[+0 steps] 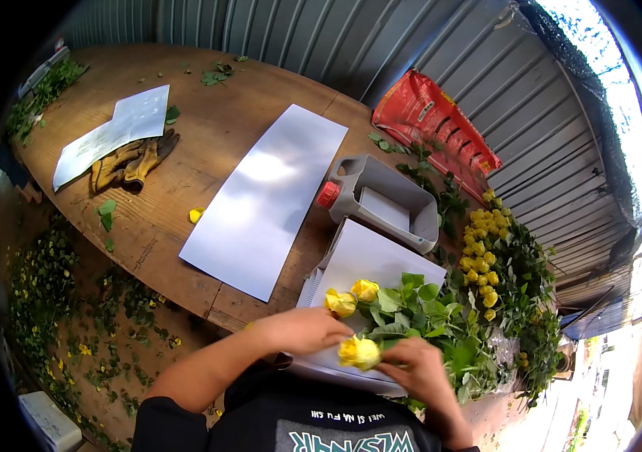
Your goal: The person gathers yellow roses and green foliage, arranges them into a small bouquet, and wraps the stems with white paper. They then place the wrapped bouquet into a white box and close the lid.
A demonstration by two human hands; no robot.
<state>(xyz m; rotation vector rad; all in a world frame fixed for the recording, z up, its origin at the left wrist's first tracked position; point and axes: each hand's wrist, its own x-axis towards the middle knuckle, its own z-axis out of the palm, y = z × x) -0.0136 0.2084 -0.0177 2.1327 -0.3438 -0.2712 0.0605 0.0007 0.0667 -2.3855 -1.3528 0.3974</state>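
Close to my body, my right hand (411, 361) grips a yellow rose (359, 353) just below its bloom. My left hand (307, 330) is at the left of that bloom, fingers stretched toward it; whether they touch it is unclear. Two more yellow roses (341, 303) lie just beyond my hands on a stack of white sheets (377, 248), their green leaves (411, 308) spread to the right. A large bunch of yellow roses (479, 254) lies farther right. A long white sheet (270, 198) rests on the wooden table (202, 130).
A cut-open grey plastic jug (425, 226) with a red cap stands beyond the stack. A red bag (434, 124) leans at the corrugated metal wall (309, 39). Work gloves (134, 161) lie partly beneath papers (112, 133). Leaves and petals litter the floor (95, 339). Part of another person shows far left.
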